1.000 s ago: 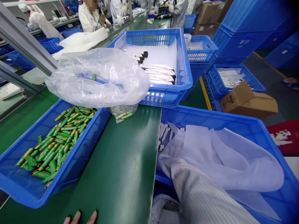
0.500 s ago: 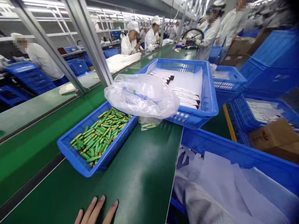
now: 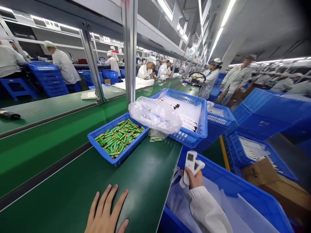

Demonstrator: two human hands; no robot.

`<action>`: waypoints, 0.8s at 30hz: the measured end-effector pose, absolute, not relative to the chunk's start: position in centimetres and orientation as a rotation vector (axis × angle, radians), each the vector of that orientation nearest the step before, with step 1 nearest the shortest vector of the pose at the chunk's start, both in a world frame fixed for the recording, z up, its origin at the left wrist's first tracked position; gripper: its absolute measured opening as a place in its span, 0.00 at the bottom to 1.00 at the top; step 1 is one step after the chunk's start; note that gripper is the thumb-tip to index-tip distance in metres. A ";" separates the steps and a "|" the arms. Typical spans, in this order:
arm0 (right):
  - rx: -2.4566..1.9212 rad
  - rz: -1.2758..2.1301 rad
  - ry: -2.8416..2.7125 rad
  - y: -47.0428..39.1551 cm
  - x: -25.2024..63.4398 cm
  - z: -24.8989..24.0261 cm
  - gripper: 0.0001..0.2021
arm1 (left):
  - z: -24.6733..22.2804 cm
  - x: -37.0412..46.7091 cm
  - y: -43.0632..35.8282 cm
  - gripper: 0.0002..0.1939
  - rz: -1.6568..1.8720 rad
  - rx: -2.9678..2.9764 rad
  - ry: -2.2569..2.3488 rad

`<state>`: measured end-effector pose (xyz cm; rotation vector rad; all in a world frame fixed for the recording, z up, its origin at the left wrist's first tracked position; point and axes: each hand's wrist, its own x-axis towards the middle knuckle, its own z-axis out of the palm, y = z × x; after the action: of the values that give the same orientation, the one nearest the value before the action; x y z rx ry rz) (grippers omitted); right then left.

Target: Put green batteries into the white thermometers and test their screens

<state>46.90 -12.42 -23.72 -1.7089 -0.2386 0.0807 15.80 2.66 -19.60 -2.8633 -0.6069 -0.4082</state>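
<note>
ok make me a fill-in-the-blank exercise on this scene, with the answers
The bare right hand holds white plastic handheld devices over a large plastic bin coloured ____.
The bare left hand is spread over a smooth worktop coloured ____.
The shallow blue plastic tray holds many green-and-gold cylindrical ____.

Missing words: blue; green; batteries.

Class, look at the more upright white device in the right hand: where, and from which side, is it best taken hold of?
Probably by the screen end of the more upright white device, pinching its long edges from above left. That end stands clear of the right hand, which grips lower down, while the tilted second device crowds the right side.
</note>
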 end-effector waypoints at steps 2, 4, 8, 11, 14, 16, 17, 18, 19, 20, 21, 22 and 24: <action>-1.779 0.050 -0.409 -13.1 47.6 -21.5 0.17 | -19.0 16.1 2.3 0.26 -0.482 -2.863 -0.606; -1.853 0.038 -0.618 -13.0 47.9 -19.2 0.24 | -18.5 16.3 2.1 0.24 -0.547 -2.872 -0.619; -1.987 0.104 -1.043 -10.0 47.6 -16.0 0.26 | -18.0 16.4 2.0 0.24 -0.543 -2.973 -0.700; -2.111 0.149 -1.219 -6.5 47.0 -15.1 0.23 | -17.9 16.3 2.0 0.25 -0.443 -3.084 -0.794; -2.210 0.150 -1.307 -3.6 46.5 -14.7 0.21 | -17.6 16.2 2.0 0.25 -0.360 -3.154 -0.851; -2.229 0.128 -1.345 -2.1 46.1 -14.6 0.23 | -17.5 16.0 1.9 0.26 -0.340 -3.177 -0.847; -2.222 0.112 -1.362 -1.7 46.0 -14.5 0.24 | -17.4 15.9 1.9 0.26 -0.340 -3.179 -0.839; -2.205 0.096 -1.379 -1.4 45.9 -14.3 0.25 | -17.5 15.8 1.8 0.26 -0.347 -3.175 -0.830; -2.179 0.079 -1.396 -1.3 46.0 -14.2 0.27 | -17.5 15.7 1.8 0.26 -0.359 -3.163 -0.824; -2.147 0.058 -1.408 -1.5 46.1 -14.1 0.27 | -17.6 15.6 1.8 0.26 -0.379 -3.146 -0.814; -2.115 0.027 -1.407 -2.0 46.5 -14.0 0.27 | -17.7 15.5 1.8 0.26 -0.401 -3.127 -0.803; -2.088 -0.016 -1.387 -2.8 47.1 -14.0 0.26 | -17.8 15.5 1.9 0.26 -0.422 -3.109 -0.788; -2.070 -0.143 -1.266 -5.5 48.7 -14.4 0.20 | -18.1 15.5 2.0 0.26 -0.471 -3.084 -0.748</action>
<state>48.69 -5.49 -14.41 -2.0704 -1.2665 -0.1425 15.47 1.96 -18.09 -3.0835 -0.7478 -0.4706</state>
